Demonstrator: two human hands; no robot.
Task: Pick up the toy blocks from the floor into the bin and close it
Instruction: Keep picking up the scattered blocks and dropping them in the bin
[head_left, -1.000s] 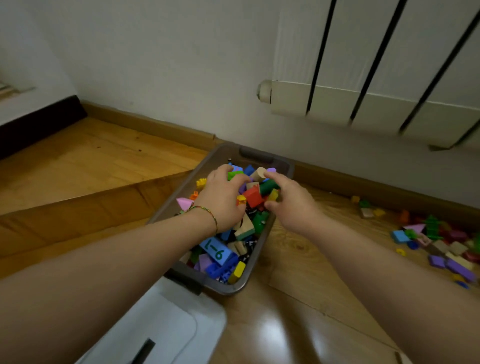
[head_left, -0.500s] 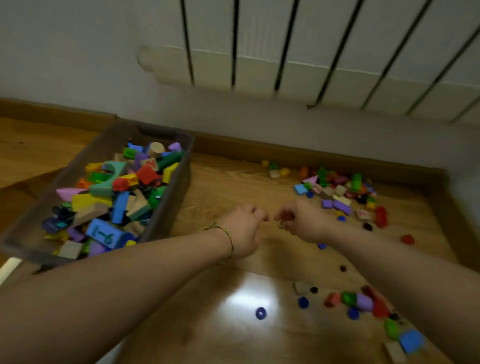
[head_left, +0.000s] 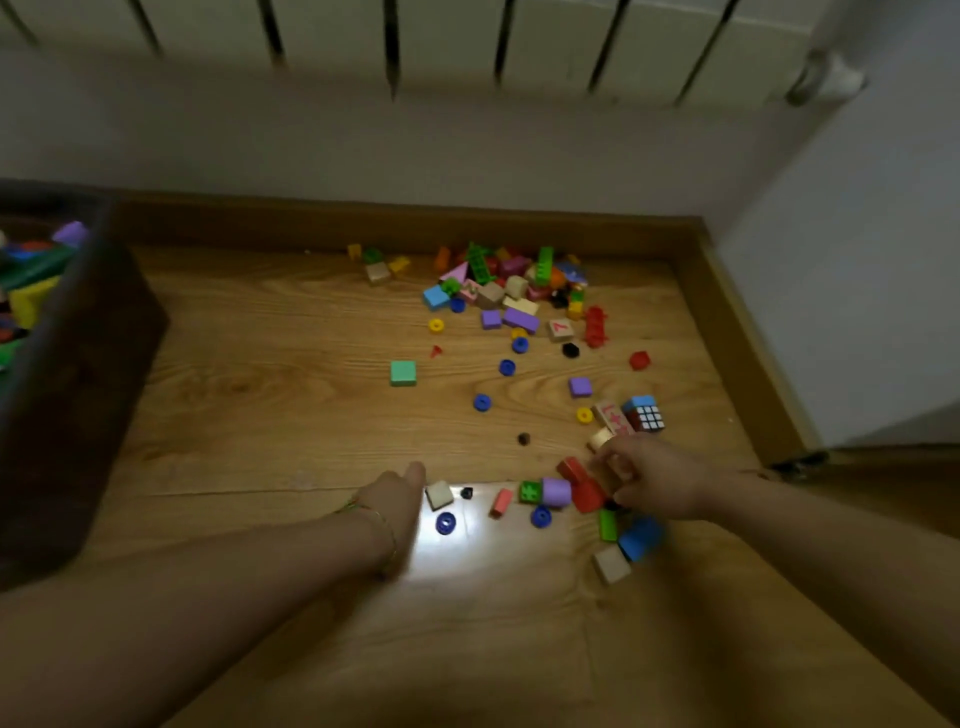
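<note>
Toy blocks strewn on floor; bin far left. Left hand grip spread, beside beige block. Right hand grip curled by red block, hold unclear (blur). Prob. light, rigid, smooth: pinch flat sides, scoop several.

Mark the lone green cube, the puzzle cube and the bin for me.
green cube (head_left: 403, 372): head view, middle of its top face.
puzzle cube (head_left: 647, 415): head view, its gridded side face.
bin (head_left: 78, 395): head view, bare outer side wall.
</note>
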